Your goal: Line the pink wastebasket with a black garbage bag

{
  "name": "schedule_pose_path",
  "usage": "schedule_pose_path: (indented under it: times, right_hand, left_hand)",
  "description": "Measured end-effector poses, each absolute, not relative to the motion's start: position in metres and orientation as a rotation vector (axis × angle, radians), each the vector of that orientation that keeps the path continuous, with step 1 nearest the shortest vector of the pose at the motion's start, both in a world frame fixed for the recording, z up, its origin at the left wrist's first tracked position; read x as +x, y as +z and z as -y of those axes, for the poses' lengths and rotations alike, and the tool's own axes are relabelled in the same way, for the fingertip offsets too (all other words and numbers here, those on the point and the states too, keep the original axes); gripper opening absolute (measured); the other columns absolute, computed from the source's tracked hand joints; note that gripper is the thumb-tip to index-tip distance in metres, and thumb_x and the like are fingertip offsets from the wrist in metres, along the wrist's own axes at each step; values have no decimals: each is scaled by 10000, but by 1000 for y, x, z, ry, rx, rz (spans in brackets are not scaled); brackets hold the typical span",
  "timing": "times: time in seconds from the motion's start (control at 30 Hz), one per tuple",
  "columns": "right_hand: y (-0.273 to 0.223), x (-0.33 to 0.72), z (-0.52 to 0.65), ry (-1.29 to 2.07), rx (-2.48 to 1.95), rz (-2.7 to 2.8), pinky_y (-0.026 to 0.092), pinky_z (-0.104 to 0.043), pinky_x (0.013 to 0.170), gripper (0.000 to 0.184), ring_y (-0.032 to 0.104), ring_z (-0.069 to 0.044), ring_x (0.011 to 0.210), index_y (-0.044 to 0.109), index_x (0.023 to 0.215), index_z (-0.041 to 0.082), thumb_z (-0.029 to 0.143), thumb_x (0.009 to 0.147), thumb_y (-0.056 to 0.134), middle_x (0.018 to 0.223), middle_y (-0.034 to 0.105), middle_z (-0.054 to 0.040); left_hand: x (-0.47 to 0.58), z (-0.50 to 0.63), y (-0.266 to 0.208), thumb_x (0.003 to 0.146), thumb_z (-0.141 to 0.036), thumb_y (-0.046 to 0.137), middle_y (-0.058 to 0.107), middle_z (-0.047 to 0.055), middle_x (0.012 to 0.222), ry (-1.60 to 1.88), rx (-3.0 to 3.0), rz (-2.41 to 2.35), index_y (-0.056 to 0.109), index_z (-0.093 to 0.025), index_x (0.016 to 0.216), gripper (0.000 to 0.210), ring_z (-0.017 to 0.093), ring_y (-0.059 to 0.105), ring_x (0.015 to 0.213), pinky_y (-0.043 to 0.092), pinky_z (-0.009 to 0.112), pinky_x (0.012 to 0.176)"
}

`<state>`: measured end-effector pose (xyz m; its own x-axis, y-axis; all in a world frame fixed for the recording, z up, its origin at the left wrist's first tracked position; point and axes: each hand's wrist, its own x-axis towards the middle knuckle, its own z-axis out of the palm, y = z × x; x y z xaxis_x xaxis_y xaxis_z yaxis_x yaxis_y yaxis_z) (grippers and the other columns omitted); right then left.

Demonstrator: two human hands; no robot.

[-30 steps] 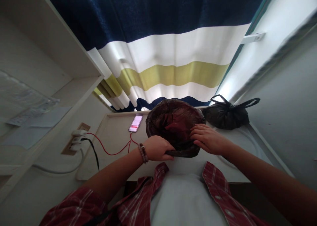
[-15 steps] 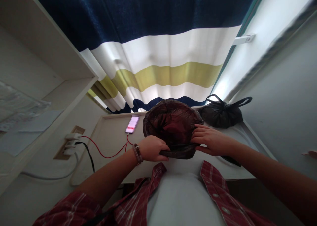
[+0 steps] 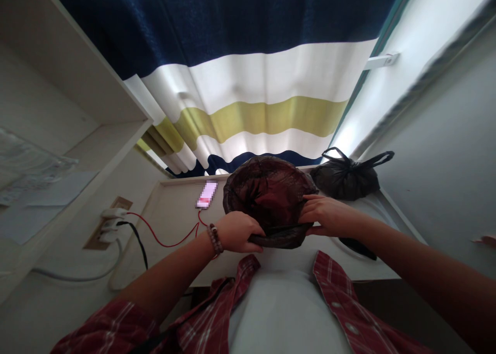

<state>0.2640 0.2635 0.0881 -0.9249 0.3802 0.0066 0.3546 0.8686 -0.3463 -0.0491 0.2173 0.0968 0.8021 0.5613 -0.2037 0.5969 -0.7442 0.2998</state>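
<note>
A dark, thin plastic bag (image 3: 271,194) lines a round reddish bin in front of me, its mouth facing up and its edge folded over the rim. My left hand (image 3: 241,232) is closed on the bag's near left edge, fingers curled over the plastic. On the right side of the rim, my right hand (image 3: 327,217) pinches the same bag between thumb and fingers. The bin wall shows only as a red tint through the plastic.
Behind my right hand sits a tied black plastic bag (image 3: 346,175). A phone (image 3: 206,195) on a red cable (image 3: 163,244) lies to the left, near a wall socket with plugs (image 3: 112,222). A striped curtain (image 3: 267,85) hangs behind the desk (image 3: 174,196).
Very little differs. My right hand has shifted slightly at the rim, its fingers still on the plastic; the left hand stays almost in place.
</note>
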Motion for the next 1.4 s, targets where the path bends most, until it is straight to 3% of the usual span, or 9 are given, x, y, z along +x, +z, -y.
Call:
schedule_pose_path:
  times: [0.6,0.8,1.1,1.27,1.4]
  right_hand:
    - [89,262,-266,648,-643,2891,214,-457,1118,247,640,-197,945,726,1007,262,405,811,677,938,721,-26]
    - [84,258,-261,575,-727,2840,222,-453,1108,239,627,-216,921,723,910,242,416,746,720,857,707,-24]
    - [78,254,-258,468,-771,2828,224,-437,1098,197,607,-222,896,718,835,230,372,698,727,789,691,-28]
    - [80,252,-258,441,-760,2873,215,-440,1089,188,594,-224,903,718,799,232,377,680,715,779,695,-24]
    - [80,249,-261,409,-743,2916,221,-439,1072,132,577,-226,899,704,732,227,318,636,698,760,693,-22]
  left_hand:
    - [-44,-214,94,763,-552,638,695,24,902,-151,2669,-1005,687,-246,950,363,225,660,848,451,306,701]
    - [-42,-213,95,764,-544,636,702,34,982,-105,2650,-999,686,-250,1033,402,230,658,912,467,309,769]
    - [-38,-214,96,782,-567,589,719,52,797,-371,2619,-1061,735,-280,955,366,254,677,780,469,329,679]
    - [-31,-236,105,710,-650,637,723,60,789,-483,2412,-905,741,-231,986,512,216,663,723,462,281,650]
    - [-11,-277,107,825,-648,513,736,29,796,-655,2072,-637,760,-209,904,509,180,655,710,472,255,679]
